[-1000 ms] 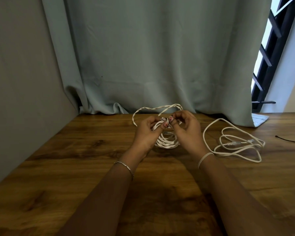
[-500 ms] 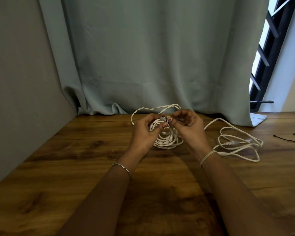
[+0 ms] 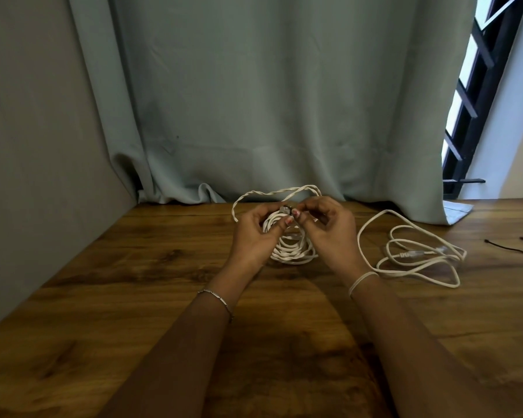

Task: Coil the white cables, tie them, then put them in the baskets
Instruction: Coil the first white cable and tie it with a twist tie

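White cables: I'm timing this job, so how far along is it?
Done: the coiled cable sits wound on the table. In hand: the left hand and right hand pinch at its top, apparently tying it; the tie itself is too small to tell. Left: the loose cable lies uncoiled to the right, and no basket is in view.

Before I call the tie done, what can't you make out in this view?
Head view, all of it.
Too small: the dark bit pinched between left hand and right hand; tie or plug, cannot tell.
Hidden: sides of the coiled cable behind both hands, so tied or not is unclear.
Cut off: black strands at the right edge.
Out of frame: the baskets.
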`<state>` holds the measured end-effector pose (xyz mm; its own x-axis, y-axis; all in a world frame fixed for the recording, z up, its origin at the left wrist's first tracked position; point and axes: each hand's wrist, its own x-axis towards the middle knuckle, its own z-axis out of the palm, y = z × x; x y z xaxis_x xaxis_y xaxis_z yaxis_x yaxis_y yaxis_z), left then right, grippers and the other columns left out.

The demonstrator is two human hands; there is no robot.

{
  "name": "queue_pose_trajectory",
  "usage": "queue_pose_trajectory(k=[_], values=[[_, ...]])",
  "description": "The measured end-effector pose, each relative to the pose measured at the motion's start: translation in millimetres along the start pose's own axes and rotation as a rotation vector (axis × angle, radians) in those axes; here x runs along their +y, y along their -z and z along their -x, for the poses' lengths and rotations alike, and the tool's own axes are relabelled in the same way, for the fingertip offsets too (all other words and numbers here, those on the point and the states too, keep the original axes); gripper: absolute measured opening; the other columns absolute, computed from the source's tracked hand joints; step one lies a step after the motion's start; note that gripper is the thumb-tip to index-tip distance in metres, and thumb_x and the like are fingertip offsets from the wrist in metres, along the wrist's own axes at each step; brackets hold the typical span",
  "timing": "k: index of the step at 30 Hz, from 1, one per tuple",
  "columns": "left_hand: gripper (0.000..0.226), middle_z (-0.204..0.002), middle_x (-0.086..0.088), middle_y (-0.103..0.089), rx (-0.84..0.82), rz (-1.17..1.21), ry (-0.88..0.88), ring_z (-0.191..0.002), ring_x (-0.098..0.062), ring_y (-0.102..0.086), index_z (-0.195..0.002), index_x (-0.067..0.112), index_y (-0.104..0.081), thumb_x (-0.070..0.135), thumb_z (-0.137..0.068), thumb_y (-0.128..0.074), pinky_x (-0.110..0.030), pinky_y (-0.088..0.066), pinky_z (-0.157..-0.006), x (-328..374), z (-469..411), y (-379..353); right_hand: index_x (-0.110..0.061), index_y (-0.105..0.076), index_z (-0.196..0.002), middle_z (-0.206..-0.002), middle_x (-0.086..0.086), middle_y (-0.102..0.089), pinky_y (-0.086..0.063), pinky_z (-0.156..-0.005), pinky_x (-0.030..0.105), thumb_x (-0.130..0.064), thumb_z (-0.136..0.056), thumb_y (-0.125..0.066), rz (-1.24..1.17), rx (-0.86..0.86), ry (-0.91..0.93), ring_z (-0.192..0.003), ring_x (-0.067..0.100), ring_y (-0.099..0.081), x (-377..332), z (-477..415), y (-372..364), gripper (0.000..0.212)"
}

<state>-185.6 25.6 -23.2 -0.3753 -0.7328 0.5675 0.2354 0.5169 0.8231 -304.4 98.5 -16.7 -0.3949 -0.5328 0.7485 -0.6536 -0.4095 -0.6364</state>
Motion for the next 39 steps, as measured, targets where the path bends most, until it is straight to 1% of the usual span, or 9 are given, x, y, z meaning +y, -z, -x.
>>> queue_pose_trajectory(k=[3, 9, 12, 17, 21, 26, 29, 35, 39], values=[[0.028, -0.102, -0.004, -0.071, -0.009, -0.006, 0.002, -0.095, -0.011, -0.067, -0.111, 0.003, -0.067, 0.004, -0.083, -0.071, -0.02, -0.053, -0.083, -1.0, -0.1, 1.2, -0.026, -0.068, -0.087, -0.087, -0.016, -0.064, -0.054, -0.08, 0.025, -0.007, -0.081, -0.073, 0.056, -0.025, 0.05, -0.087, 0.007, -0.065, -2.5, 0.1, 1.7, 0.02], [0.031, -0.099, 0.002, -0.071, -0.017, 0.056, 0.049, -0.094, -0.007, -0.068, -0.11, 0.01, -0.063, 0.004, -0.081, -0.073, -0.021, -0.056, -0.08, 3.0, 2.3, 1.7, -0.021, -0.069, -0.088, -0.089, -0.012, -0.064, -0.056, -0.081, 0.031, -0.006, -0.08, -0.074, 0.083, -0.034, 0.073, -0.087, 0.01, -0.065, -1.4, -0.2, 3.6, 0.018], [0.029, -0.1, -0.002, -0.072, -0.024, 0.081, 0.07, -0.097, -0.015, -0.069, -0.107, 0.014, -0.061, 0.006, -0.081, -0.073, -0.026, -0.057, -0.079, 2.1, 3.1, 4.2, -0.016, -0.07, -0.091, -0.092, -0.015, -0.062, -0.054, -0.083, 0.025, -0.004, -0.08, -0.073, 0.099, -0.071, 0.096, -0.09, 0.005, -0.064, -2.8, -0.1, 4.8, 0.017], [0.033, -0.108, -0.011, -0.071, -0.066, 0.121, 0.123, -0.102, -0.022, -0.068, -0.116, 0.005, -0.063, 0.005, -0.084, -0.07, -0.03, -0.057, -0.084, 1.2, 2.8, 9.0, -0.024, -0.068, -0.091, -0.09, -0.019, -0.057, -0.047, -0.08, 0.012, -0.004, -0.081, -0.072, 0.133, -0.107, 0.1, -0.089, -0.002, -0.059, -4.1, -1.1, 6.2, 0.023], [0.033, -0.107, -0.011, -0.072, -0.098, 0.145, 0.152, -0.099, -0.02, -0.069, -0.117, 0.005, -0.064, 0.004, -0.085, -0.069, -0.027, -0.057, -0.081, 1.7, 4.0, 10.3, -0.021, -0.069, -0.092, -0.092, -0.016, -0.057, -0.047, -0.08, 0.015, -0.006, -0.082, -0.07, 0.131, -0.148, 0.077, -0.091, 0.002, -0.058, -1.1, -1.1, 7.2, 0.018], [0.033, -0.109, -0.015, -0.071, -0.136, 0.168, 0.179, -0.099, -0.023, -0.069, -0.119, 0.002, -0.063, 0.003, -0.086, -0.067, -0.03, -0.057, -0.084, 4.9, 3.7, 12.3, -0.018, -0.071, -0.091, -0.091, -0.016, -0.058, -0.051, -0.083, 0.019, -0.005, -0.081, -0.073, 0.026, -0.12, 0.024, -0.092, 0.001, -0.06, -0.6, -1.2, 7.3, 0.016], [0.033, -0.11, -0.017, -0.07, -0.141, 0.19, 0.205, -0.103, -0.03, -0.067, -0.118, 0.002, -0.064, 0.003, -0.086, -0.067, -0.038, -0.056, -0.088, 6.5, 4.1, 12.6, -0.025, -0.069, -0.085, -0.09, -0.015, -0.062, -0.05, -0.082, 0.017, -0.004, -0.078, -0.075, -0.017, -0.087, 0.036, -0.09, -0.002, -0.061, -1.1, -0.1, 6.9, 0.023], [0.024, -0.106, -0.019, -0.071, -0.131, 0.241, 0.242, -0.098, -0.029, -0.068, -0.112, 0.005, -0.068, 0.012, -0.088, -0.066, -0.039, -0.055, -0.087, 10.8, 4.1, 12.3, -0.025, -0.069, -0.084, -0.087, -0.007, -0.072, -0.054, -0.08, 0.027, -0.004, -0.082, -0.072, -0.239, -0.131, -0.105, -0.091, 0.013, -0.068, -2.9, 1.5, 3.6, 0.021], [0.028, -0.11, -0.02, -0.07, -0.157, 0.237, 0.249, -0.106, -0.036, -0.065, -0.114, 0.003, -0.067, 0.012, -0.088, -0.066, -0.045, -0.052, -0.095, 9.8, 3.7, 13.1, -0.017, -0.063, -0.086, -0.082, -0.008, -0.07, -0.052, -0.07, 0.017, 0.005, -0.082, -0.069, -0.349, -0.155, -0.16, -0.081, 0.005, -0.068, -6.6, 2.9, 3.7, 0.023]])
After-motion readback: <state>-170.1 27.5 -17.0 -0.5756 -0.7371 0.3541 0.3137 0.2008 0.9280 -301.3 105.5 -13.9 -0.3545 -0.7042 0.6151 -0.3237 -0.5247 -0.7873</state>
